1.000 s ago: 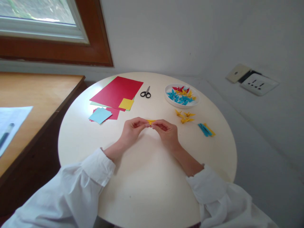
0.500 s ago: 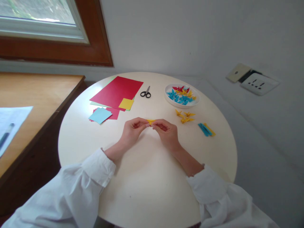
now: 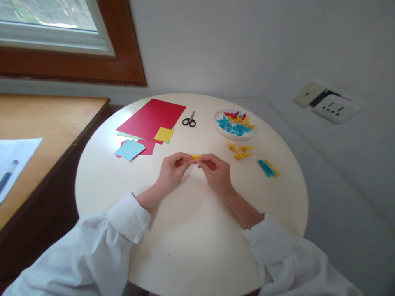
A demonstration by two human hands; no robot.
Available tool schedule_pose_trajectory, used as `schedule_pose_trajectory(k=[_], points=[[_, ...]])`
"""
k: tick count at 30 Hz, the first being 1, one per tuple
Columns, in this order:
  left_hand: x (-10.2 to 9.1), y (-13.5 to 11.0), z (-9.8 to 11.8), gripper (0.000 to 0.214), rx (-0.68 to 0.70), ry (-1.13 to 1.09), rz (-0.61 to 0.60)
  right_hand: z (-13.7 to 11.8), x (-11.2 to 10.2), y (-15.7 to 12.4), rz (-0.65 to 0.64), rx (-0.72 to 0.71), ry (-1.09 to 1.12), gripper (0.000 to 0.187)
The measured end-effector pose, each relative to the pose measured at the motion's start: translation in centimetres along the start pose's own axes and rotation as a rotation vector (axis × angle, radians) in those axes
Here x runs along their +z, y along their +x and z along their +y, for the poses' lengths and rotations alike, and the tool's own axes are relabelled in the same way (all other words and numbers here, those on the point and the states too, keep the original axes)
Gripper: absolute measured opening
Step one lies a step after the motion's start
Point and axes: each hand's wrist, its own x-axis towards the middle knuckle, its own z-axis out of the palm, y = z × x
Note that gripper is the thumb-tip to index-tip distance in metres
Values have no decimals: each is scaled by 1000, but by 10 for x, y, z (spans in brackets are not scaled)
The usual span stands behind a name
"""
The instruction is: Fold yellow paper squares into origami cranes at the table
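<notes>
Between my two hands is a small folded piece of yellow paper [image 3: 196, 157], mostly hidden by the fingertips. My left hand [image 3: 174, 168] pinches its left side, thumb against fingers. On the other side, my right hand [image 3: 216, 170] grips it the same way, the thumbs almost meeting. To the right of my right hand lie several yellow paper cranes [image 3: 241, 155]. Farther right rest narrow folded blue strips [image 3: 266, 168] with yellow ones [image 3: 273, 167] beside them.
A round white table [image 3: 191, 246] carries a dish [image 3: 219, 133] of blue, red and yellow cranes, scissors [image 3: 189, 120], red sheets [image 3: 151, 119], a yellow square [image 3: 163, 135] and light blue squares [image 3: 131, 149]. At left stands a wooden desk [image 3: 61, 123] with paper and a pen [image 3: 8, 174].
Both hands keep their pinch on the yellow paper in nearly the same place. Only a tiny shift of the fingers and of the view shows.
</notes>
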Motion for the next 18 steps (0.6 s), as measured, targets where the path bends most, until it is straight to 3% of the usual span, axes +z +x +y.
schedule_pose_trajectory(k=[18], points=[[3,0,4,10,-58,-42,3,-1,4,-1,54,105,99,6]])
